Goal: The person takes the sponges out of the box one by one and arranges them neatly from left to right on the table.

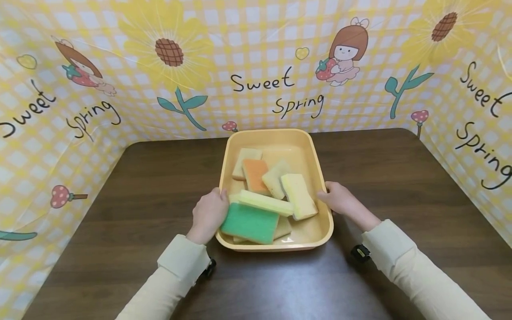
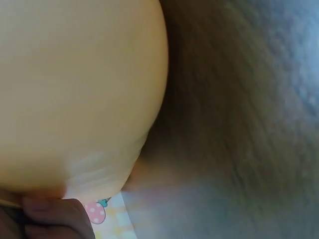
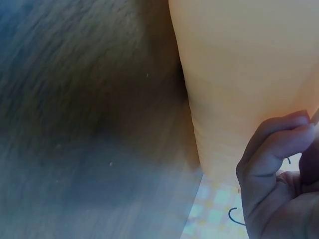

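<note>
A pale yellow plastic basin [image 1: 276,247] with rounded corners holds several sponges. Inside are a green-faced sponge [image 1: 250,223] at the near left, an orange-faced one [image 1: 255,174] further back, and a pale yellow one [image 1: 297,193] toward the right wall. A narrow yellow sponge [image 1: 266,203] lies on its edge across the pile. My left hand [image 1: 208,214] grips the basin's left rim, its fingers [image 2: 55,214] curled against the outer wall. On the opposite side my right hand [image 1: 342,199] holds the right rim, with bent fingers [image 3: 279,142] and the thumb at the edge.
The basin is over the far middle of a dark brown wooden table [image 1: 168,171]. Yellow checked cloth [image 1: 256,58] printed with flowers and lettering stands behind the table and along both sides. Dark wrist cameras [image 1: 361,252] sit by the rolled sleeves.
</note>
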The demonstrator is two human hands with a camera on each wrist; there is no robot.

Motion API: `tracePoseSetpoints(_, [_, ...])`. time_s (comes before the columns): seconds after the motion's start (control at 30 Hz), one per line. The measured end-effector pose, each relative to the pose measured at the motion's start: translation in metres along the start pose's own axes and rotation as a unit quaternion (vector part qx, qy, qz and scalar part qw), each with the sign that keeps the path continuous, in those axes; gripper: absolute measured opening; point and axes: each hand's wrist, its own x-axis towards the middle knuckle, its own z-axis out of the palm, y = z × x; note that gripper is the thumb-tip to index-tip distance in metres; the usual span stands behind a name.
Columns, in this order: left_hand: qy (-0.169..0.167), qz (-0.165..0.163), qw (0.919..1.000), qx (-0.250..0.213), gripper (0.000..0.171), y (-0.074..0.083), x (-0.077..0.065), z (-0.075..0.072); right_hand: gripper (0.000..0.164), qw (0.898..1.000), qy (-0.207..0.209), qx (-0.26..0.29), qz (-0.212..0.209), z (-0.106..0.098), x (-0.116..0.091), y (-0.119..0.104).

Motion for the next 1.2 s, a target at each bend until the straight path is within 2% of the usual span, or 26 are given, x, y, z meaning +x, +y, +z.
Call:
tracePoseSetpoints(0.43, [-0.019,-0.008,0.9991,-0.038,0.035,0.003,0.001,0.001,0.029,1.0,-0.011,0.023,0.001,-0.005,-0.002,0.003])
tracePoseSetpoints(0.63, [-0.028,-0.002,0.9993,-0.026,0.042,0.004,0.002,-0.001,0.03,1.0,-0.011,0.023,0.002,-0.006,-0.001,0.004])
tracePoseSetpoints(0.93, [-0.078,-0.024,0.9967,0.0,0.053,0.008,0.006,-0.006,0.032,0.999,-0.015,0.041,0.004,-0.006,0.0,0.006])
tracePoseSetpoints(1.07, [-0.093,-0.019,0.9955,0.005,0.053,0.009,0.01,-0.005,0.031,0.999,-0.01,0.032,0.006,-0.007,0.0,0.006])
tracePoseSetpoints(1.2, [-0.089,-0.013,0.9959,0.008,0.046,0.009,0.011,-0.003,0.03,1.0,-0.003,0.013,0.009,-0.007,0.0,0.005])
